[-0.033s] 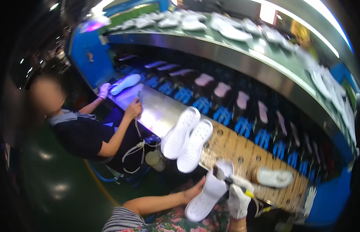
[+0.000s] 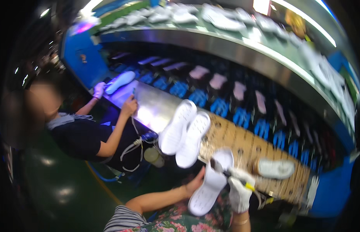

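My bare left hand point(image 2: 196, 183) grips a white shoe sole point(image 2: 211, 186) by its edge, tilted in front of my apron. My right hand point(image 2: 240, 189), in a white knit glove, is closed around a brush point(image 2: 219, 167) with a black and yellow handle. Its bristles are at the inner face of the sole, near the far end. A cord or hose trails from the handle. Two more white soles point(image 2: 187, 141) lie side by side at the bench edge, left of the one I hold. A white shoe piece point(image 2: 276, 169) lies on the bench to the right.
The bench has a cardboard-coloured surface point(image 2: 242, 149) and bare metal point(image 2: 158, 108). Behind it runs a row of blue clamps point(image 2: 220, 107); above, a shelf point(image 2: 230, 48) carries white shoes. At left a co-worker point(image 2: 83, 131) holds a bluish-lit sole point(image 2: 122, 82). A glove point(image 2: 312, 191) hangs at right.
The whole view has shifted slightly, moving the bench and soles up and left in the picture. The brush and the sole's far end sit a little higher; both hands keep their hold.
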Demonstrator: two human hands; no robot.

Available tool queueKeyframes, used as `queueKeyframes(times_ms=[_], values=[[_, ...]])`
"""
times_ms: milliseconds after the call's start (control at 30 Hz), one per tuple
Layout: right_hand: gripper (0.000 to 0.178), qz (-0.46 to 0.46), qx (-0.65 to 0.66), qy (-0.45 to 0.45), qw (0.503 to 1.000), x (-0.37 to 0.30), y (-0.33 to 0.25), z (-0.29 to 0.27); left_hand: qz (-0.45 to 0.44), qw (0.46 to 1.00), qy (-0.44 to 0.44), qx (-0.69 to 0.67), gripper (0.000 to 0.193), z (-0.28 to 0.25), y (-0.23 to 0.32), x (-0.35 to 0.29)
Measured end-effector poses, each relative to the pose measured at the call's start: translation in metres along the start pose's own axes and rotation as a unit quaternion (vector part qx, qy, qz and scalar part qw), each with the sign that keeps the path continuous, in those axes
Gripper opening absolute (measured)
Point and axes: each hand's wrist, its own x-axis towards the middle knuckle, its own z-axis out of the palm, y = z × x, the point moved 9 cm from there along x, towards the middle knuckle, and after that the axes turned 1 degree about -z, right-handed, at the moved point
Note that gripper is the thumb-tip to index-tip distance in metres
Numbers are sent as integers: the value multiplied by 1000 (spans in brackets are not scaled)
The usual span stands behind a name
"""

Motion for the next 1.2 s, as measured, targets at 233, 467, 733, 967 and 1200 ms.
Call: queueKeyframes(times_ms=[233,467,733,967,1200], values=[[22,-178,-238,-99,950,18,-56,10,104,983,148,34,125,39,29,30],[32,-339,-402,-67,848,23,-76,23,156,961,125,191,117,72,21,39],[33,-322,-346,-174,864,-7,-53,59,93,965,184,160,102,-9,8,18],[32,-363,-366,-99,851,5,-60,38,151,934,207,251,108,36,27,15],[30,-280,-305,-70,908,19,-66,17,172,942,132,256,102,22,42,17]])
